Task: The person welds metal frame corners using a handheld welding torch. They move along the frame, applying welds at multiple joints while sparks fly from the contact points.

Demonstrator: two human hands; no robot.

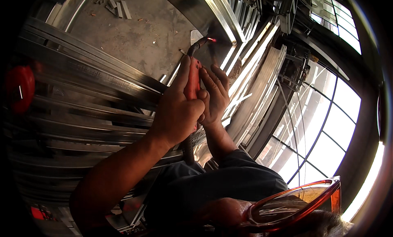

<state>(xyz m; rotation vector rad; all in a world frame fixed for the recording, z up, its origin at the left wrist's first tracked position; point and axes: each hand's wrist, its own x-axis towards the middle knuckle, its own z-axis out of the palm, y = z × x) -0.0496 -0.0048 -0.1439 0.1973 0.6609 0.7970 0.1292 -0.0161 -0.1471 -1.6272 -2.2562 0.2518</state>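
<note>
A welding torch (192, 82) with a red handle and a bent black neck points up and to the right, its tip glowing red. My left hand (177, 104) is wrapped round the handle, thumb laid along its side. On the other side, my right hand (216, 91) has its fingers bent against the handle and its thumb close to the left fingers. A black cable (188, 151) hangs from the torch's lower end. Beyond the tip stands a dark metal plate (219, 30) beside a bright metal profile (227, 20); the tip looks near them, but I cannot tell whether it touches.
Long metal profiles (94, 79) lie in rows at the left, with a red round object (19, 89) over them. Small metal offcuts (123, 9) are scattered on the grey floor (135, 44). More long bars (262, 77) are stacked at the right, before a large paned window (319, 126).
</note>
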